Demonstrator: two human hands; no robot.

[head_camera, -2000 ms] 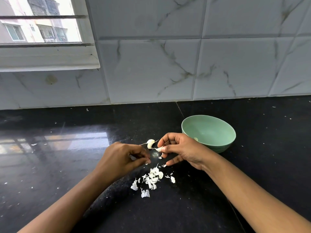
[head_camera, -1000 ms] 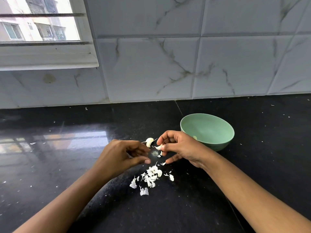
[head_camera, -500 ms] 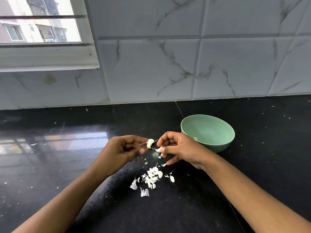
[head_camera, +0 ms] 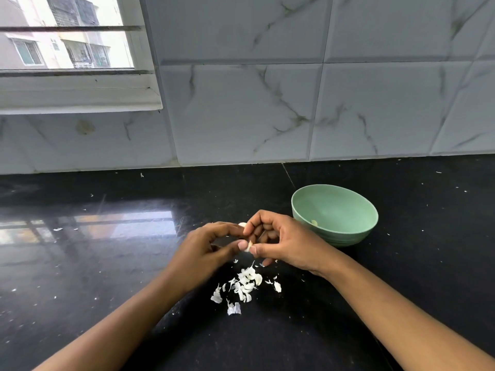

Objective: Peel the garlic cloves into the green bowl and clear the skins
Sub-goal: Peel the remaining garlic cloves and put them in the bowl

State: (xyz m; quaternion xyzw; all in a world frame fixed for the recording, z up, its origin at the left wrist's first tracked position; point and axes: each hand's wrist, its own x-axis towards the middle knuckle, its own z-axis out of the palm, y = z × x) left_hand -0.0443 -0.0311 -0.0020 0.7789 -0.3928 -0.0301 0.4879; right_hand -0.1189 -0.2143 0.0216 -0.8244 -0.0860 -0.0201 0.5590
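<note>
The left hand [head_camera: 203, 250] and right hand [head_camera: 284, 245] meet just left of the green bowl [head_camera: 334, 207], both pinching one small garlic clove [head_camera: 248, 246] above the skins [head_camera: 246, 283] scattered nearer on the black counter [head_camera: 107, 263].

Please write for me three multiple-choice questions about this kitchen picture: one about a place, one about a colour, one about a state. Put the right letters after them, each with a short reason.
1. Where does the pile of skins lie?
A) on the window sill
B) on the counter
C) on a plate

2. What colour is the counter?
A) white
B) brown
C) black

3. What do the left hand and the right hand do?
A) pinch one garlic clove between them
B) lie flat
C) hold a knife

Answers:
1 B, the white scraps lie on the dark surface, nearer the person than the hands.
2 C, the surface is glossy black.
3 A, their fingertips meet on the clove.
</note>
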